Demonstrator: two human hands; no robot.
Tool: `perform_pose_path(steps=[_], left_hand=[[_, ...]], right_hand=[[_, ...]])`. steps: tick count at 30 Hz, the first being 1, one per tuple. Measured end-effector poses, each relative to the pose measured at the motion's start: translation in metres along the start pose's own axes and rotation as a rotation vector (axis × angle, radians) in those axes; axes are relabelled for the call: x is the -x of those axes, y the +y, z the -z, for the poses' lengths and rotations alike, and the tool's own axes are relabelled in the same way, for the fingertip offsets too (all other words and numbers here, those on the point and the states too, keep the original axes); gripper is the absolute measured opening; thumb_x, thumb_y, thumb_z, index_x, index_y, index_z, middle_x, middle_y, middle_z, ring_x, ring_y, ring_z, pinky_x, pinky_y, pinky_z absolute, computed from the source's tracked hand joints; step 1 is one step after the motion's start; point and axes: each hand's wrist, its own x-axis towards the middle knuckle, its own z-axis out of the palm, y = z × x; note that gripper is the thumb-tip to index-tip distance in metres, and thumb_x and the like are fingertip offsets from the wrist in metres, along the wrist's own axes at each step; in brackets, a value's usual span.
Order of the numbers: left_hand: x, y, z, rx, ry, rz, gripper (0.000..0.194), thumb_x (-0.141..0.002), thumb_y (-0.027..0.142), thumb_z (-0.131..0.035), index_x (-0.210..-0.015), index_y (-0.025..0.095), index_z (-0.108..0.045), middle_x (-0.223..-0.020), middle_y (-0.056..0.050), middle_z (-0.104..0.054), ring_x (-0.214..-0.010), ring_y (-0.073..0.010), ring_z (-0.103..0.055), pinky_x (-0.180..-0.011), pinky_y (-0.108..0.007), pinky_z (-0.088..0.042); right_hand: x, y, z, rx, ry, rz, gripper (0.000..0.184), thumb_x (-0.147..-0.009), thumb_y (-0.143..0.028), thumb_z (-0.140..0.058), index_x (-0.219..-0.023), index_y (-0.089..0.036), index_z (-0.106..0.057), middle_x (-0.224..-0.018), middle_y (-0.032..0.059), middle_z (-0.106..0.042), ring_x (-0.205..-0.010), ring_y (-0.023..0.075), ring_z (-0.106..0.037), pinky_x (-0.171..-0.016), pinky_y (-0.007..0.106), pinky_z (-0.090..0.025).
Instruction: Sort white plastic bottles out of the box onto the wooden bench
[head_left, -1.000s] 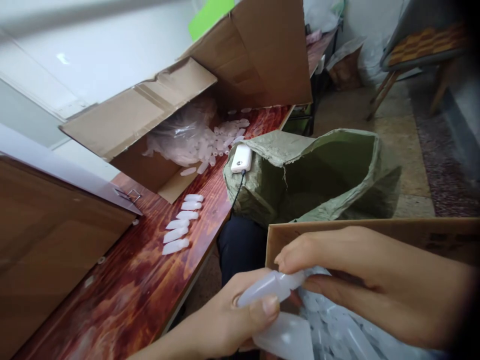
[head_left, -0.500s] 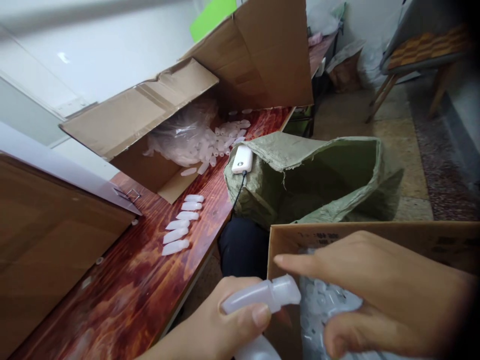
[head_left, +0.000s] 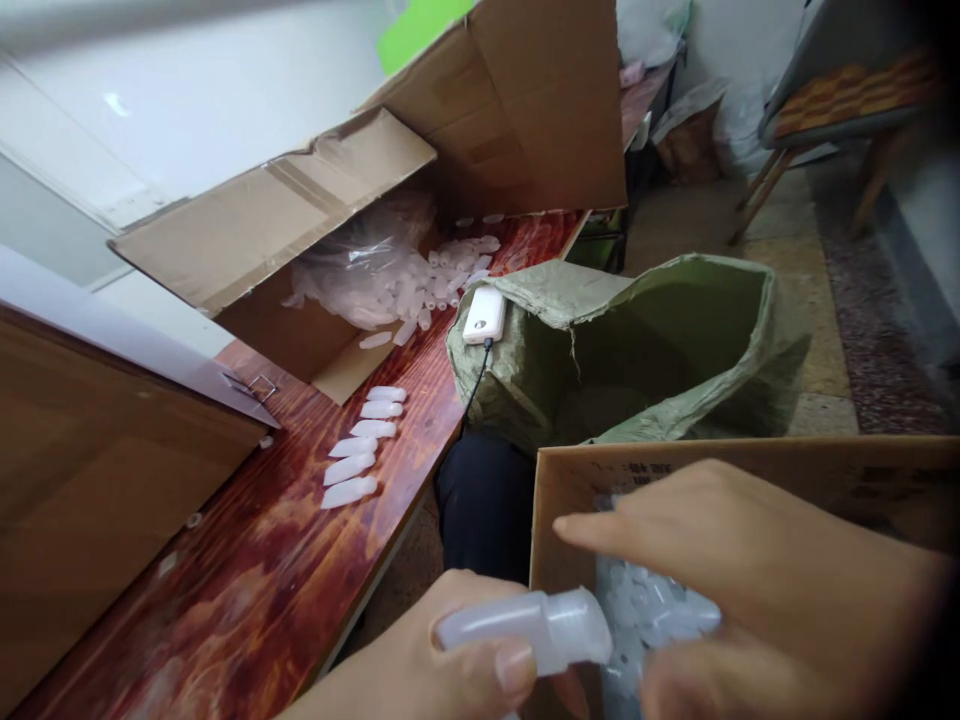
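Observation:
A small translucent white plastic bottle (head_left: 495, 628) lies across my left hand (head_left: 431, 665), pinned by the thumb. A matching flip-style cap (head_left: 577, 628) sits on its end, pointing right. Under that hand, a sliver of another pale piece shows at the bottom edge. My right hand (head_left: 720, 560) hovers just right of the cap, index finger stretched out and thumb apart, with nothing visible between them; the thumb is blurred. Below it, a cardboard box (head_left: 562, 480) holds clear plastic with many small translucent caps (head_left: 652, 605). Several similar bottles (head_left: 349, 468) lie in a row on the red-brown wooden table (head_left: 270, 570).
A tipped cardboard carton (head_left: 277, 210) spills many loose bottles (head_left: 435, 280) from a plastic bag. A gaping green woven sack (head_left: 675, 300) stands beside the table, a white power bank (head_left: 484, 314) with a cable on it. Another carton (head_left: 112, 490) is at left; a chair (head_left: 847, 110) stands behind.
The capped bottle in my left hand has shifted slightly down and right. The pale piece under that hand has mostly dropped out of view. My right thumb has moved a little.

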Motion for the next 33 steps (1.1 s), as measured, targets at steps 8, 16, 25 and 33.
perform_pose_path(steps=[8, 16, 25, 33], left_hand=[[-0.005, 0.014, -0.015, -0.114, 0.088, 0.129, 0.064, -0.079, 0.08, -0.045, -0.072, 0.017, -0.049, -0.061, 0.003, -0.037, -0.054, -0.0081, -0.031, -0.047, -0.022, -0.021], [-0.009, 0.008, 0.036, -0.441, 0.676, -0.007, 0.029, -0.083, 0.045, -0.065, -0.077, 0.017, -0.061, -0.062, 0.002, -0.05, -0.056, -0.0095, -0.044, -0.051, -0.02, -0.03], [-0.014, -0.021, 0.109, 0.275, 0.86, 0.441, 0.039, -0.09, 0.049, -0.05, -0.065, 0.019, -0.047, -0.043, 0.008, -0.031, -0.034, -0.0043, -0.016, -0.037, -0.017, -0.006], [-0.005, -0.026, 0.098, 0.541, 0.984, 0.269, 0.01, -0.089, 0.026, -0.053, -0.084, 0.017, -0.05, -0.06, 0.004, -0.051, -0.041, -0.0054, -0.043, -0.041, -0.014, -0.036]], right_hand=[[0.0, -0.024, -0.025, -0.174, 0.005, -0.238, 0.033, -0.093, -0.039, -0.041, -0.068, -0.022, -0.055, -0.056, 0.0009, -0.06, -0.046, 0.0138, -0.052, -0.043, 0.028, -0.024], [-0.02, -0.014, -0.025, -0.999, 0.005, -0.896, 0.018, -0.081, -0.039, -0.053, -0.086, -0.023, -0.048, -0.05, -0.0072, -0.041, -0.044, 0.0097, -0.037, -0.042, 0.022, -0.025], [-0.02, 0.008, -0.035, -1.228, -0.036, -1.006, 0.029, -0.084, -0.043, -0.055, -0.068, -0.021, -0.042, -0.049, -0.0051, -0.048, -0.033, 0.005, -0.034, -0.035, 0.017, -0.022], [-0.022, 0.009, -0.028, -1.061, -0.088, -0.93, 0.034, -0.089, -0.051, -0.047, -0.074, -0.022, -0.044, -0.041, -0.0078, -0.041, -0.032, 0.0055, -0.032, -0.035, 0.016, -0.025]])
